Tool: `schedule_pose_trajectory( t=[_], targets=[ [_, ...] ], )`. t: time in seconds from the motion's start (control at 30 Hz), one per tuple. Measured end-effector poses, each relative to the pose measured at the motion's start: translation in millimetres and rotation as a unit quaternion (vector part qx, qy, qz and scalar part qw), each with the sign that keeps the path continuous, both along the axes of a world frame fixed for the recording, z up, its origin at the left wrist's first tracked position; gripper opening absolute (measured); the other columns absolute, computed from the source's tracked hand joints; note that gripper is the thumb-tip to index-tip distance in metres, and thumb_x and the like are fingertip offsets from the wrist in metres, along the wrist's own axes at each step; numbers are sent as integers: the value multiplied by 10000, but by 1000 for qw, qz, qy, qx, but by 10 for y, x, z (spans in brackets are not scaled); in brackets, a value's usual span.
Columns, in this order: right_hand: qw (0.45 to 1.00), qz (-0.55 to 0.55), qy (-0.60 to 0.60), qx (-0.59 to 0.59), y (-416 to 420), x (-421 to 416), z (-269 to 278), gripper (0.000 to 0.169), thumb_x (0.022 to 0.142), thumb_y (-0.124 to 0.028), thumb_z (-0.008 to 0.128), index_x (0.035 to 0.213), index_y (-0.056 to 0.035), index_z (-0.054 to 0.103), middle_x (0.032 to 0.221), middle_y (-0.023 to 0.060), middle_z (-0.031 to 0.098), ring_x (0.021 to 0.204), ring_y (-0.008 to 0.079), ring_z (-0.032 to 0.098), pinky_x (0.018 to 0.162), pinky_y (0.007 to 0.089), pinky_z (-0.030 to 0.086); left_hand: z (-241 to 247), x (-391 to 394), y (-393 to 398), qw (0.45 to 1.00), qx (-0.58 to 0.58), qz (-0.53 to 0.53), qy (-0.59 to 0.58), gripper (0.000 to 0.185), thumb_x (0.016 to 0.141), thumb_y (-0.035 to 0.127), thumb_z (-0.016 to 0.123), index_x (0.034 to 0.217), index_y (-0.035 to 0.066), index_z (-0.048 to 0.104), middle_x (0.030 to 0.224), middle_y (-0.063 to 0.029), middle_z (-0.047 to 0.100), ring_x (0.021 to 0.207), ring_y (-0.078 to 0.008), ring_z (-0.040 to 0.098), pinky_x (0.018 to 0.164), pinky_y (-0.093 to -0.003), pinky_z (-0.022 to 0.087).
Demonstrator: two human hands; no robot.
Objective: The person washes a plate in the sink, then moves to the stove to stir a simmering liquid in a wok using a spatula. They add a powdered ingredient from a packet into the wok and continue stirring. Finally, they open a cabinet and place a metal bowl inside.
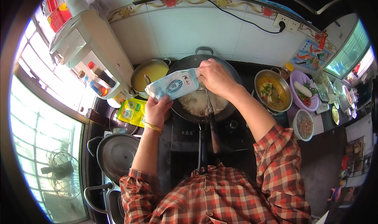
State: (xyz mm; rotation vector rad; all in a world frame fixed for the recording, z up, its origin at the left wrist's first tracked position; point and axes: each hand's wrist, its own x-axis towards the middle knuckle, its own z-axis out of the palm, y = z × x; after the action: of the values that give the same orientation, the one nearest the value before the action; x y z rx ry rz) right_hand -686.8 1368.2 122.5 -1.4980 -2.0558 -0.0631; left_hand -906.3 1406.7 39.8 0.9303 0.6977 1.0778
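Observation:
A light-blue printed plastic bag (177, 83) is stretched between my two hands, over the left part of a large wok (226, 65). My left hand (158, 110) grips its lower left end, and my right hand (214, 76) pinches its upper right end. Below lies food in pale, cloudy liquid (203, 104) in the wok. A spatula (211, 111) with a dark handle rests in it, the handle over the near rim. A yellow-green seasoning packet (131, 112) lies just left of my left wrist.
A pot of yellow liquid (152, 73) stands behind on the left. To the right are a pan of soup (273, 89), a purple basin (313, 105) with a white radish, and a bowl of meat (304, 125). A dark round lid (118, 154) lies by my left forearm.

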Motion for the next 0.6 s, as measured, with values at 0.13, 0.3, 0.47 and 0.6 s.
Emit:
schedule_pose_trajectory(
  t=[0.13, 0.3, 0.47, 0.6],
  targets=[
    [998, -13, -38, 41, 19, 53, -128, 42, 705, -72, 585, 729, -38, 591, 748, 52, 529, 805, 241, 508, 703, 356, 421, 84, 50, 60, 993, 85, 14, 81, 283, 793, 50, 572, 1065, 21, 497, 953, -46, 575, 820, -120, 567, 695, -235, 494],
    [996, -59, 31, 58, -12, -47, -308, 55, 709, -76, 585, 754, -46, 595, 785, 38, 536, 820, 227, 514, 713, 349, 427, 75, 31, 78, 992, 78, 39, 86, 294, 776, 42, 584, 1057, 16, 504, 921, -47, 579, 783, -116, 570, 658, -228, 497],
    [996, -38, 34, 67, 86, -51, -335, 48, 717, -89, 579, 750, -60, 599, 787, 38, 539, 824, 232, 515, 698, 354, 429, 4, 5, 165, 996, 61, 39, 60, 268, 784, 51, 585, 1039, 16, 509, 909, -43, 582, 810, -115, 570, 694, -235, 493],
    [992, -71, 78, 67, 130, -67, -370, 52, 700, -60, 592, 744, -34, 583, 790, 57, 542, 813, 252, 518, 695, 358, 436, 73, -10, 211, 994, 71, 7, 85, 249, 775, 44, 602, 1012, 15, 531, 863, -33, 593, 746, -102, 570, 675, -218, 481]
  ],
)
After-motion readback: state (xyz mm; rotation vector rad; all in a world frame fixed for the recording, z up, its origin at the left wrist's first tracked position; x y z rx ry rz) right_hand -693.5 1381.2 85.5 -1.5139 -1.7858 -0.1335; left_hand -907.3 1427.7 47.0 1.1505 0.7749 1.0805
